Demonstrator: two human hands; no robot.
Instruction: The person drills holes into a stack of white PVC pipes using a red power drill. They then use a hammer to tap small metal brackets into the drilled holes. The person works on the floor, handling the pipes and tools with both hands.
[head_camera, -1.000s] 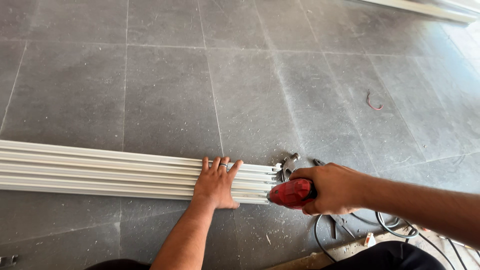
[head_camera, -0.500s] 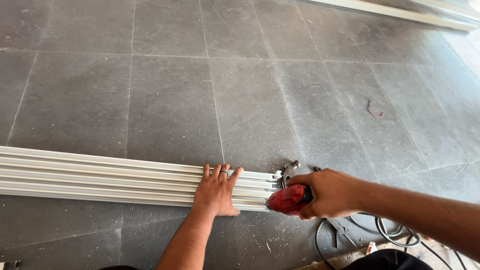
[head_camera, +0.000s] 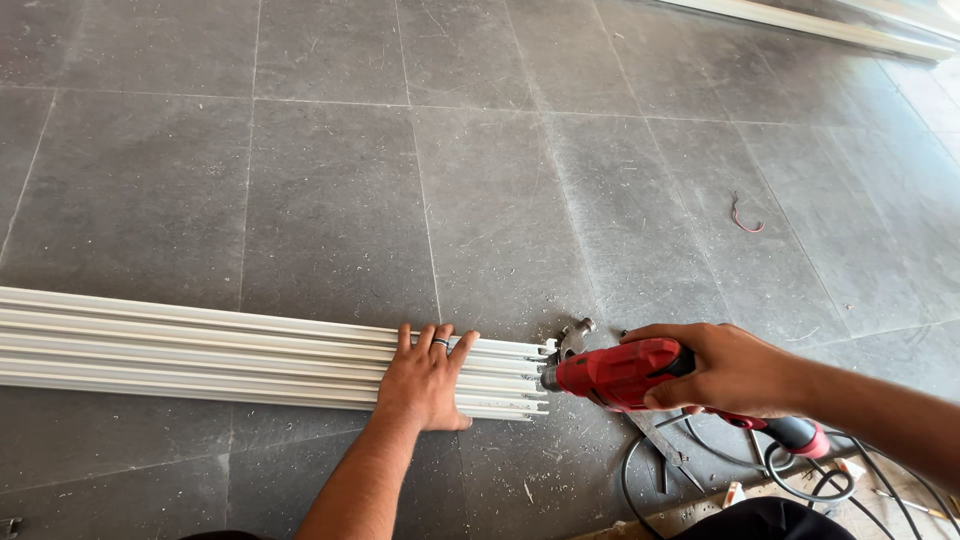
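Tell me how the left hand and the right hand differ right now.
The left hand lies flat, palm down, fingers spread on the white ribbed profile; the right hand is curled around the red power tool. The left hand wears a ring; none shows on the right hand. The left hand reaches up from below, the right hand from the right edge. Both are bare and sit near the profile's cut end.

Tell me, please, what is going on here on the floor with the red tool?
A person is working low over a grey tiled floor. Their left hand lies flat on a long white ribbed profile lying on the floor, near its right end. Their right hand holds a red power drill in a closed grip, its nose pointed at the end of the profile. A black cable loops on the floor below the drill. A small red scrap lies farther off.
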